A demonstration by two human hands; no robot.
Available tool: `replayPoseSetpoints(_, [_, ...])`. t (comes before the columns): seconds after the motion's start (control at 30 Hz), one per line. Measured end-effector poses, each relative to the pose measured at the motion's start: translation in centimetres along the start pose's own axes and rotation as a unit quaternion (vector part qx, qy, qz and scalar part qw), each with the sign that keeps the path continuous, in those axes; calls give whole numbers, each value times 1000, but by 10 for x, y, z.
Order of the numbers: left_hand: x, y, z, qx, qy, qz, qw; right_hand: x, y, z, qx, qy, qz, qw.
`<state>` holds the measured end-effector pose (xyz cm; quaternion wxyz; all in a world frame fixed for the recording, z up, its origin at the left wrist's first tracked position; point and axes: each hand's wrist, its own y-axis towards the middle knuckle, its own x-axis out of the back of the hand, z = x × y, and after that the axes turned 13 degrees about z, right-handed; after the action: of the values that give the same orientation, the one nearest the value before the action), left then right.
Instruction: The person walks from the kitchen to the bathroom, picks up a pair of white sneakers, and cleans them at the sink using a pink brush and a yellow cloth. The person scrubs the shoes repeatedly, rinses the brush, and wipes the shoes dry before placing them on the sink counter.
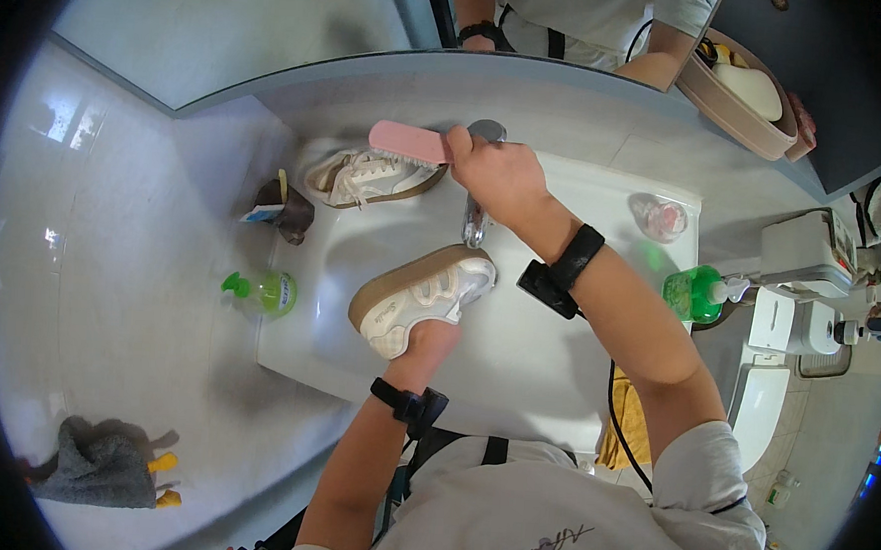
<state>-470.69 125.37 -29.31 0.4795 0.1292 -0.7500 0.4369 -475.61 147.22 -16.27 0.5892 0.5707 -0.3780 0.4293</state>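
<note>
My left hand is pushed into the opening of a white sneaker with a thick tan sole, its fingers hidden inside. The shoe is held on its side over the sink, toe close to the chrome faucet. My right hand grips the handle of a pink scrub brush above the faucet. White bristles face down over the toe of a second white sneaker, which lies at the sink's back left; whether they touch it I cannot tell.
The white sink spans the middle. A green pump bottle and a small pinkish item sit at its right. On the left are a light-green bottle and a dark cup. A mirror edges the back.
</note>
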Motion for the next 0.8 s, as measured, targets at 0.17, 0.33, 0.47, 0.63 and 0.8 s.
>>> replayPoseSetpoints(0.17, [-3,2,1,-11,23,-34,999,4,1,-2,-2,12,-5,1000])
replayPoseSetpoints(0.33, [-1,4,0,-6,23,-13,1000,8,1,-3,7,24,2,1000])
replayPoseSetpoints(0.47, [7,3,-3,5,23,10,1000,8,2,-5,11,31,6,999])
replayPoseSetpoints(0.63, [29,-10,-8,40,7,50,998,6,2,-6,-13,29,35,999])
replayPoseSetpoints(0.8, [48,-25,-18,109,-165,20,980,5,1,-5,-3,24,-3,1000])
